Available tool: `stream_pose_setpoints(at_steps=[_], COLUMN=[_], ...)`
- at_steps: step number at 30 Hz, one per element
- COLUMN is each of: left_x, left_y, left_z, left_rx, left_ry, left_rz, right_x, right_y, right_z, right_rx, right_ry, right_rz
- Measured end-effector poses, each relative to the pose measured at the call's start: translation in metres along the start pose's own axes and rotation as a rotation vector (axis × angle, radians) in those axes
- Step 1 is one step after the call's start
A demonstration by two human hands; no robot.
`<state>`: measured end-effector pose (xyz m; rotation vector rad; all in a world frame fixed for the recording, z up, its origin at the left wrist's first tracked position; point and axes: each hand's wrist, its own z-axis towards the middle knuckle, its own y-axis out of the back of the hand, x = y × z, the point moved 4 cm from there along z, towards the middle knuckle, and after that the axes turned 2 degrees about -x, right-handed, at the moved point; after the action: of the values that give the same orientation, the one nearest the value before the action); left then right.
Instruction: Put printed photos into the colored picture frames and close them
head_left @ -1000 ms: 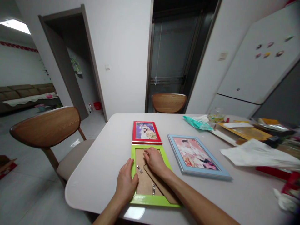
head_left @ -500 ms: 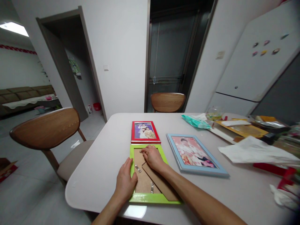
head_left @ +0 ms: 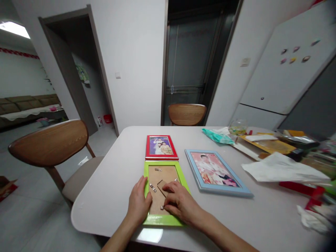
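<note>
A green photo frame [head_left: 183,176] lies face down on the table, its brown backing board [head_left: 157,207] and several small metal clips [head_left: 158,169] showing. My left hand [head_left: 138,201] is closed around the frame's left edge, thumb on top. Over the lower right of the board, my right hand [head_left: 181,203] pinches at the bottom metal clip [head_left: 162,207]. That hand partly covers the brown stand leg [head_left: 162,183] attached to the board. Just beyond, touching or nearly touching, lies a red photo frame [head_left: 162,158] with a picture of people.
To the right on the white table [head_left: 112,182] lies a light blue photo frame [head_left: 223,191] with a pink picture. Farther right are a teal packet [head_left: 217,136], a glass bowl [head_left: 238,127], yellow envelopes [head_left: 270,145] and white paper [head_left: 283,168]. Wooden chairs [head_left: 52,141] stand around.
My right hand has moved from the top clip down to the bottom clip. The bottom clip has turned from upright to sideways. My left hand keeps its place on the frame's edge.
</note>
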<state>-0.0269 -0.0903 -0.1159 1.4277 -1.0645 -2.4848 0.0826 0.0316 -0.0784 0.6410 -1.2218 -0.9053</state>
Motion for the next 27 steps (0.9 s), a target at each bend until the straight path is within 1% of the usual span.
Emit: stream_pose_setpoints(at_steps=[3,6,8,11,14,17,19,21,22,24,26,27], left_x=[0.001,0.000,0.000,-0.001,-0.008,-0.023,-0.034,-0.039,-0.038,-0.030,-0.013,-0.004], left_y=[0.000,0.000,0.001,0.003,0.006,0.010,0.012,0.019,0.024,0.040,0.058,0.067], left_z=[0.000,0.000,0.000,0.001,0.004,0.008,0.010,0.012,0.012,0.011,0.009,0.007], left_rx=[-0.003,-0.001,0.000,0.005,0.011,0.038,0.092,0.153,0.176,0.201,0.210,0.212], left_ry=[0.013,0.027,0.041,0.077,0.131,0.192,0.235,0.290,0.321,0.385,0.443,0.470], left_rz=[-0.012,-0.028,-0.045,-0.092,-0.173,-0.311,-0.438,-0.560,-0.608,-0.672,-0.702,-0.705], right_x=[-0.003,-0.006,-0.007,-0.010,-0.011,0.002,0.018,0.030,0.032,0.022,-0.003,-0.017], right_y=[0.003,0.006,0.004,0.004,0.012,0.026,0.035,0.041,0.044,0.048,0.049,0.047], right_z=[0.000,-0.001,0.001,0.005,0.008,0.012,0.016,0.019,0.020,0.016,0.008,0.002], right_rx=[-0.047,-0.104,-0.116,-0.152,-0.172,-0.213,-0.233,-0.234,-0.236,-0.259,-0.262,-0.238], right_ry=[-0.085,-0.199,-0.211,-0.220,-0.256,-0.254,-0.206,-0.155,-0.141,-0.172,-0.280,-0.348], right_rz=[0.022,-0.031,-0.059,-0.042,-0.044,-0.054,-0.026,0.034,0.061,0.057,-0.042,-0.108])
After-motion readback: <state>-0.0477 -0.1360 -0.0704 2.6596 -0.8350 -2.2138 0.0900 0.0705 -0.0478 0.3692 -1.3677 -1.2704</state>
